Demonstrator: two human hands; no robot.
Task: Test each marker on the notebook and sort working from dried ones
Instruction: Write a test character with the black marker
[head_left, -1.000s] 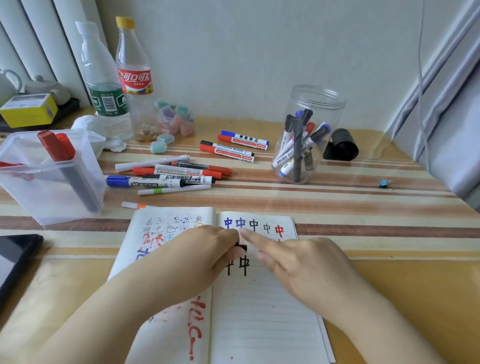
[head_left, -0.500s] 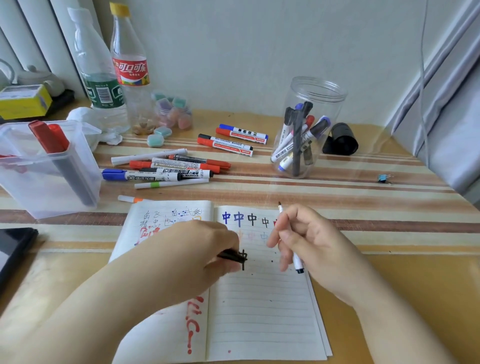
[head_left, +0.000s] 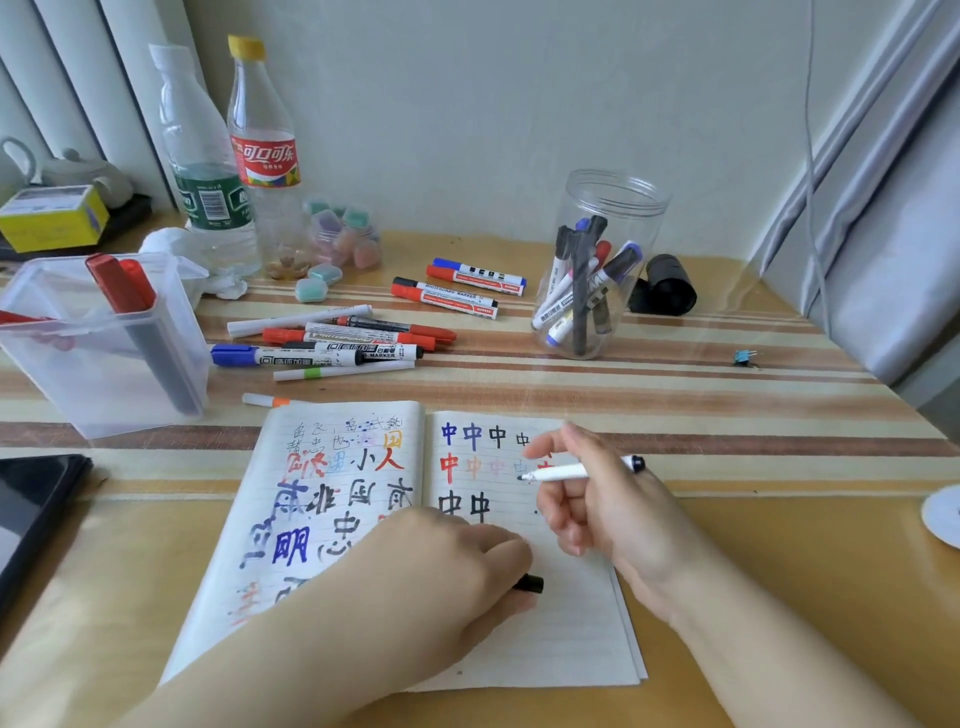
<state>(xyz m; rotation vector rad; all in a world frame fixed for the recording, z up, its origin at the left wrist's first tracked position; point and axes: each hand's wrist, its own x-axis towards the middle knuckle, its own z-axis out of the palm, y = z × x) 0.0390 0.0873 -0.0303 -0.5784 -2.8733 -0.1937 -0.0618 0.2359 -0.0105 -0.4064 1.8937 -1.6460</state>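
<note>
- Black plastic shows at the near edge of the scene: the left hand (head_left: 457, 566) lies on the open notebook (head_left: 566, 639) with fingers curled around a short black cap (head_left: 530, 583), which pokes out past the fingertips at 3 o'clock of the hand. That hand's weight also pins the pages, which helps the stroke.
- Just beyond, at 1 o'clock of the left hand, the right hand (head_left: 597, 499) pinches a thin white marker (head_left: 566, 472), held almost level with its dark tip pointing toward 9 o'clock and hovering over the right-hand page, not plainly touching it.
- The step in hand looks like the test stroke. To do it well, the tip wants tilting down onto bare lined paper at 3 o'clock of the two black characters (head_left: 464, 505), clear of older ink, so a faint line cannot be mistaken for a working one.
- A slow, firm stroke is best; a dried tip may still leave one weak scratch.
- The cap should stay in the left hand, ready to close the marker straight after.
- Farther off, untested markers (head_left: 332, 343) lie on the striped counter (head_left: 675, 395) at 11 o'clock of the notebook.
- A square clear tub (head_left: 104, 364) stands at 10 o'clock and a round clear jar (head_left: 602, 265) at 1 o'clock; both hold markers, though which takes the dried ones I cannot tell.
</note>
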